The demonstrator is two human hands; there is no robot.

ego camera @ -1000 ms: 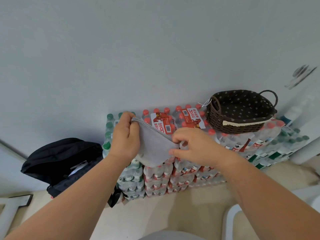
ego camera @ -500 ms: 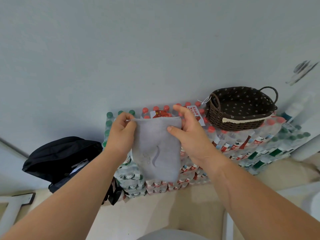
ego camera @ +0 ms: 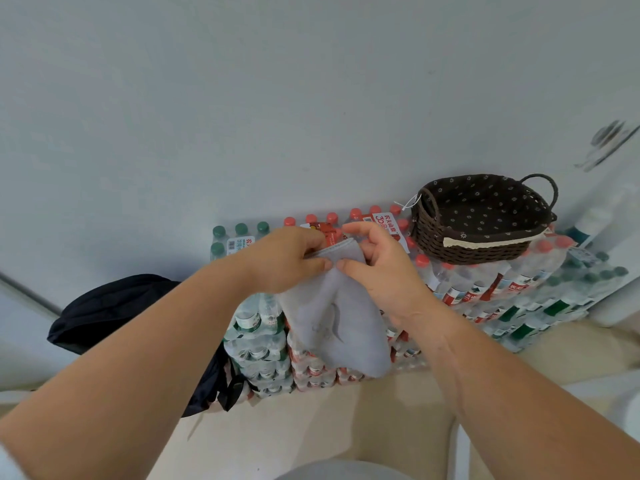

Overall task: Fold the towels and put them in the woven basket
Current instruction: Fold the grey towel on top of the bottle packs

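Observation:
A small grey towel (ego camera: 337,323) hangs in the air in front of stacked water bottles, folded along its top edge. My left hand (ego camera: 284,259) pinches the towel's top edge from the left. My right hand (ego camera: 379,268) pinches the same edge from the right, so the two hands nearly touch. The dark brown woven basket (ego camera: 433,237), lined with dotted brown cloth, stands on top of the bottle packs to the right of my hands. Its inside holds no towel that I can see.
Shrink-wrapped packs of water bottles (ego camera: 485,289) with red and green caps are stacked against a pale wall. A black bag (ego camera: 114,306) lies on the floor at the left. Beige floor (ego camera: 311,427) runs below.
My hands have come together at the towel's top edge, bringing its two upper corners close. Half a second ago the towel hung spread wide between them.

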